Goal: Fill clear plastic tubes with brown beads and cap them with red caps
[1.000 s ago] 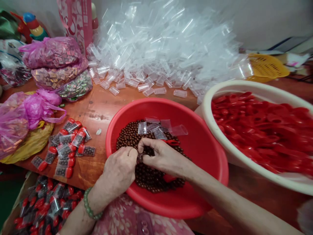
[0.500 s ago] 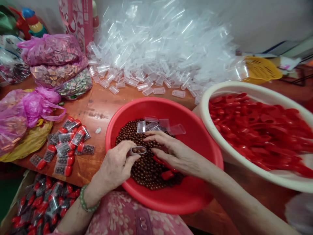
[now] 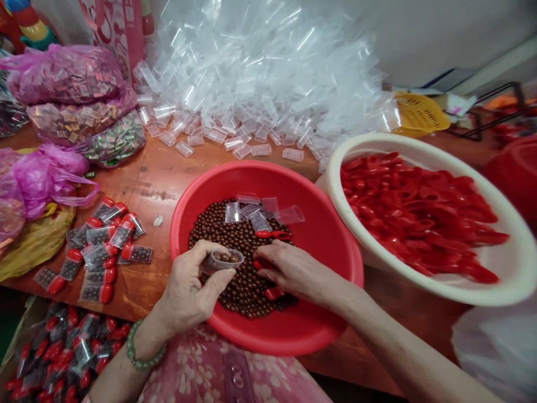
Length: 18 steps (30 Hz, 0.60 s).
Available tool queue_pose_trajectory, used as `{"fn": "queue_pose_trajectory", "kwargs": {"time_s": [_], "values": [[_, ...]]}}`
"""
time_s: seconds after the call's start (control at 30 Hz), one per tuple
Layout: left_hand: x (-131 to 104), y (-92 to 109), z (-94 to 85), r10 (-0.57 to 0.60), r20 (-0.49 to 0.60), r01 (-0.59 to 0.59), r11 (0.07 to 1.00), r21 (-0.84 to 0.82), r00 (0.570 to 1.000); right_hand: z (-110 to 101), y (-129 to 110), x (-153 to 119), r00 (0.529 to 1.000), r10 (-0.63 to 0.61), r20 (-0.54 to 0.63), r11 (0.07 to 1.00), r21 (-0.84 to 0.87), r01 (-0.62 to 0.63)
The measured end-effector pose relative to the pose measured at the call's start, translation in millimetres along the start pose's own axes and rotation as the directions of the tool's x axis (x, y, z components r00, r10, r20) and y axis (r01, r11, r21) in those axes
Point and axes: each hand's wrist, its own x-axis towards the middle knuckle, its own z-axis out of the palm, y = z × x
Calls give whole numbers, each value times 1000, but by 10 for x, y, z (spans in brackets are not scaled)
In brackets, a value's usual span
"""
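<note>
Over the left part of a red basin (image 3: pixel 327 235), my left hand (image 3: pixel 195 285) pinches a clear plastic case (image 3: pixel 226 258) with brown balls showing at its open end. My right hand (image 3: pixel 289 267) is closed on a red cap (image 3: pixel 260 264), low over the brown balls (image 3: pixel 247 291) in the basin. Another red cap (image 3: pixel 274 293) lies just below its fingers, and more red pieces (image 3: pixel 272 235) lie above them. Several clear cases (image 3: pixel 260 221) rest on the balls near the basin's far side.
A white basin (image 3: pixel 522 252) of red caps stands at the right. Clear cases (image 3: pixel 260 73) are heaped behind. Filled red-capped cases (image 3: pixel 98 254) lie at the left, with more in a box (image 3: pixel 62 352) below. Pink bags (image 3: pixel 75 84) sit at the back left.
My right hand has closed on a red cap among the balls. My left hand still holds the case, its open end now tilted more into view. The view has shifted to the right.
</note>
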Motion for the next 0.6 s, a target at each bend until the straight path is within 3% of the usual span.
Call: {"fn": "queue_pose_trajectory", "kwargs": {"time_s": [0.07,0.13,0.2,0.27,0.37,0.5,0.6], "values": [[19,17,32,-106,77,113,989,-92,991,-80,-7,-28,1000,-20,-23,995,95,22],[44,42,61,-187,146,209,965,-158,971,-178,-29,-68,996,-3,-94,942,335,34],[73,57,83,-224,165,258,939,-226,960,-254,-76,-106,981,61,-184,787,614,66],[96,51,97,-226,159,265,917,-300,961,-282,-141,-127,966,126,-228,620,778,103],[113,22,111,-220,148,260,894,-365,964,-245,-238,-115,968,119,-222,457,878,145],[125,1,123,-253,94,269,876,-400,963,-170,-331,-48,978,56,-201,360,918,168],[141,2,129,-277,99,292,858,-422,956,-152,-371,11,972,76,-222,246,949,197]]}}
